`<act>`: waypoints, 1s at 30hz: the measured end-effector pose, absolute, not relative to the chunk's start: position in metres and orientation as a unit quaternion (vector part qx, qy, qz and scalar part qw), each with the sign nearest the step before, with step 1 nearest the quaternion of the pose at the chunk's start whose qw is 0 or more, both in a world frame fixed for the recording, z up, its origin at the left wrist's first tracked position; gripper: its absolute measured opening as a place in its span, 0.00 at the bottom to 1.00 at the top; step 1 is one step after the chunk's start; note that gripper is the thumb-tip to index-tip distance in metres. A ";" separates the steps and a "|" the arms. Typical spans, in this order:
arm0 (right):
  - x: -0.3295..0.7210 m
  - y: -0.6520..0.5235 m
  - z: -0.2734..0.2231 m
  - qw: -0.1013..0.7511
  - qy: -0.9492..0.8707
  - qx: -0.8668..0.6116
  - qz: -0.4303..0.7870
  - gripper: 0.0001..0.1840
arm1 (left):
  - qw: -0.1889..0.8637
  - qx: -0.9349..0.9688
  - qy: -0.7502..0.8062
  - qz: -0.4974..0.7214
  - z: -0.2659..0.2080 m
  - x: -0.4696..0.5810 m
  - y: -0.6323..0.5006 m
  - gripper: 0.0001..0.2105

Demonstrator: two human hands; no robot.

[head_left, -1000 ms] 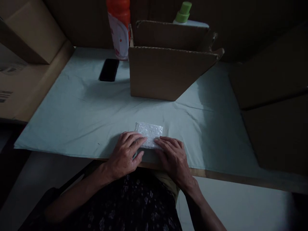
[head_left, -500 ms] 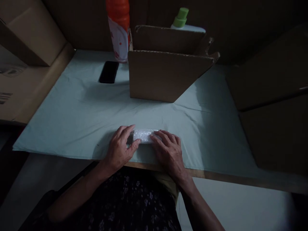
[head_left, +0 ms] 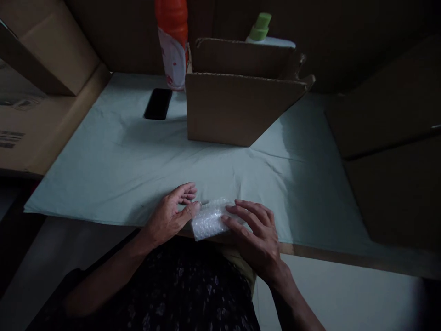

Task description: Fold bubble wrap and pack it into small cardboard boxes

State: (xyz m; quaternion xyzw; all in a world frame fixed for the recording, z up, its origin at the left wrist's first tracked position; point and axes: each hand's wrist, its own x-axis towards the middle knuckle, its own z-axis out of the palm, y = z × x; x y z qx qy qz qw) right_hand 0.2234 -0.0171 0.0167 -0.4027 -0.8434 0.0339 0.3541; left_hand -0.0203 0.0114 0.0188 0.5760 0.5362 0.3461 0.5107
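Observation:
A small bubble-wrapped packet is between my hands at the front edge of the table, turned at a slant. Its wrap is clear and shiny, and I cannot make out what is inside. My right hand grips the packet's right end, with fingers over the top and the thumb hidden. On the other side, my left hand has its thumb tip at the packet's upper left corner. The left fingers are loosely bent and stand apart from the thumb.
A light green cloth covers the table. Behind my hands stands an open cardboard box, with a green-capped bottle behind it. An orange bottle and a black phone are at the back left. Cardboard boxes flank both sides.
The packet has come toward me and turned to a slant, its loose wrap now showing at the far side. My right hand shifted right and nearer; my left thumb stays at the packet's left end.

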 end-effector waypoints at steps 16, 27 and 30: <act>0.231 -0.025 0.017 0.380 -0.739 -0.481 0.280 0.29 | 0.622 0.568 0.452 0.295 0.030 0.001 -0.005 0.28; 0.235 -0.010 0.017 0.345 -0.702 -0.503 0.368 0.26 | 0.472 0.703 0.454 0.278 0.034 0.010 -0.005 0.30; 0.232 -0.004 0.026 0.322 -0.721 -0.511 0.341 0.10 | 0.470 0.709 0.452 0.268 0.028 0.012 -0.003 0.28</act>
